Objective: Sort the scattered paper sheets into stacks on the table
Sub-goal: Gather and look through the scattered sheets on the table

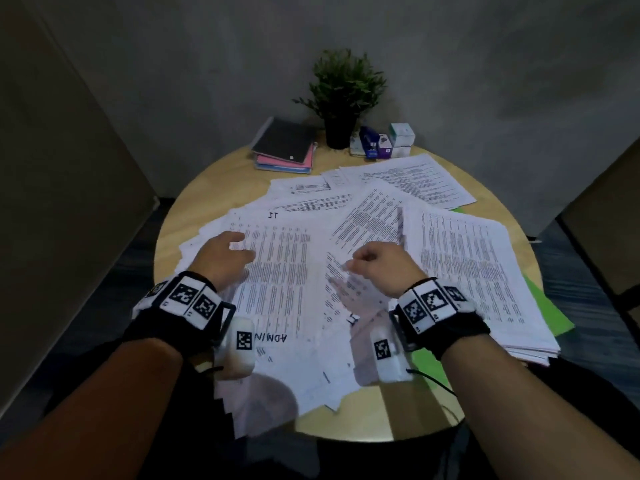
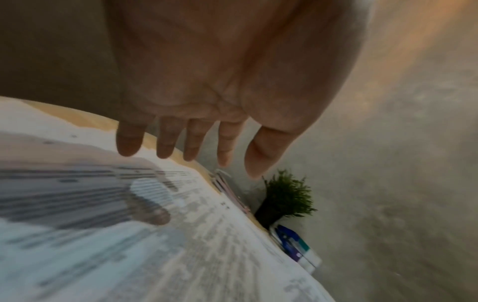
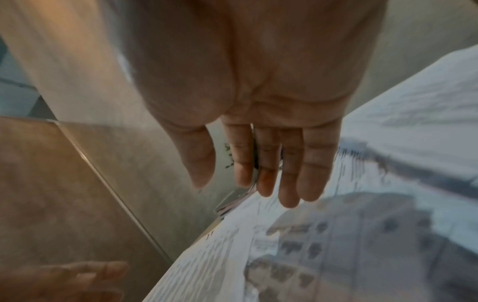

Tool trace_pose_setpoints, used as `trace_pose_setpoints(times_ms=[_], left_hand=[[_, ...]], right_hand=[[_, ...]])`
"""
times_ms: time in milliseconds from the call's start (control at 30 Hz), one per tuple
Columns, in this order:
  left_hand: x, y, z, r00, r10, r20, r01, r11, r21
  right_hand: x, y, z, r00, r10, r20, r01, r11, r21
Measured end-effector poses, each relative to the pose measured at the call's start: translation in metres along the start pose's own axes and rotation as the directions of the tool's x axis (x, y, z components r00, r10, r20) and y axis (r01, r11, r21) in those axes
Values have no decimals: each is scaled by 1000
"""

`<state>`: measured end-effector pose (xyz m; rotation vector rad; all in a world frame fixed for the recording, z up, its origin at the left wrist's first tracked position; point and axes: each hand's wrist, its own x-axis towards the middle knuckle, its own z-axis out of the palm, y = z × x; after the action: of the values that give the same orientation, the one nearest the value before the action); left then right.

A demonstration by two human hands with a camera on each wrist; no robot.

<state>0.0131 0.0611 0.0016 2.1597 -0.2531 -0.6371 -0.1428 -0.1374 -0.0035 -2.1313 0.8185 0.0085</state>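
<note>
Now both hands over papers (image 1: 277, 271) spread across table (image 1: 194, 202): left hand (image 1: 225, 258) w/ loose straight fingers on tall sheet running fwd; right hand (image 1: 377, 268) loosely curled, grip unclear, nearer right stack (image 1: 485, 271).

Left hand (image 2: 232, 85) (fingers straight) above papers (image 2: 129, 235)

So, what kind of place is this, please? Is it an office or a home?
Probably a small office or meeting corner. A round wooden table is covered with printed paper sheets, with notebooks, a blue stapler and a potted plant at the back, against grey walls.
</note>
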Motion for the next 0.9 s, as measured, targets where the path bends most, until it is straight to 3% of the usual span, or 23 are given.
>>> trace_pose_setpoints(times_ms=[133,333,433,533,667,767,900], left_hand=[[11,-25,-13,996,-91,16,91,996,-4],[12,-34,-5,993,-67,93,68,998,-5],[12,-35,-1,993,-25,113,29,999,-36],[14,-36,-3,993,14,121,-6,998,-68],[15,-32,-10,995,22,93,0,973,-231],[16,-27,-18,993,100,67,-71,937,-343],[18,-25,-26,978,182,101,-99,833,-544]], right_hand=[[7,-26,37,997,74,33,-72,994,-82],[29,-37,74,957,276,-83,-284,954,-99],[37,-34,77,942,329,-75,-335,938,-95],[33,-28,68,967,249,-54,-250,968,-13],[18,-27,43,983,70,-168,-33,976,214],[18,-30,24,980,-19,-199,89,932,351],[19,-41,17,985,-83,-154,152,840,521]])
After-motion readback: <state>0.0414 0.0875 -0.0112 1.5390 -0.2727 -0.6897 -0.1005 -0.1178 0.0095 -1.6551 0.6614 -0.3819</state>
